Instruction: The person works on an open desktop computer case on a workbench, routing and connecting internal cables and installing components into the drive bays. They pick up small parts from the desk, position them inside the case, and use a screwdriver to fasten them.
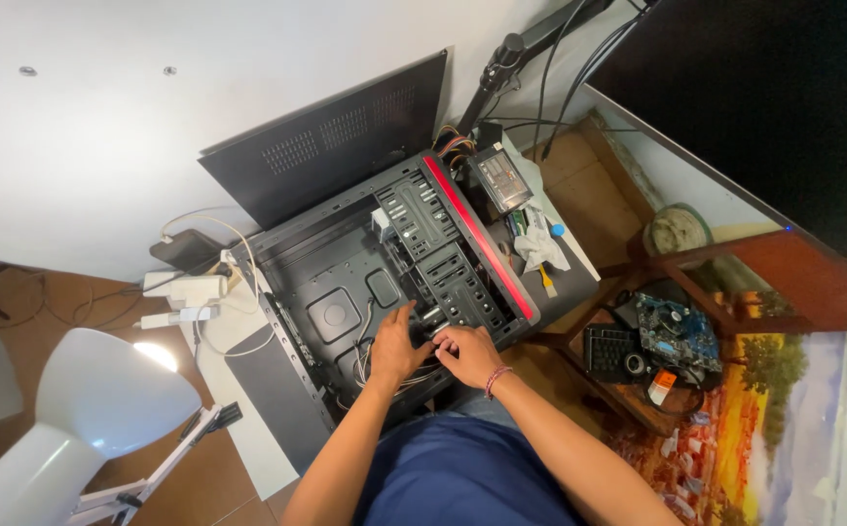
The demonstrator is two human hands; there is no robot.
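Note:
An open black computer case point(346, 292) with a red front strip lies on its side on a white table. Both my hands reach into its near end by the drive bays point(448, 273). My left hand point(396, 346) rests on a bundle of loose cables at the case floor, fingers curled. My right hand point(467, 353), with a pink band at the wrist, presses against the lower drive cage beside it. What the fingers grip is hidden between the two hands.
The case's black side panel point(331, 136) leans on the wall behind. A power supply point(501, 180) and white cloth lie past the case. A motherboard point(677, 331) sits on a wooden stand to the right. A white lamp point(102, 399) and power strip point(185, 287) stand left.

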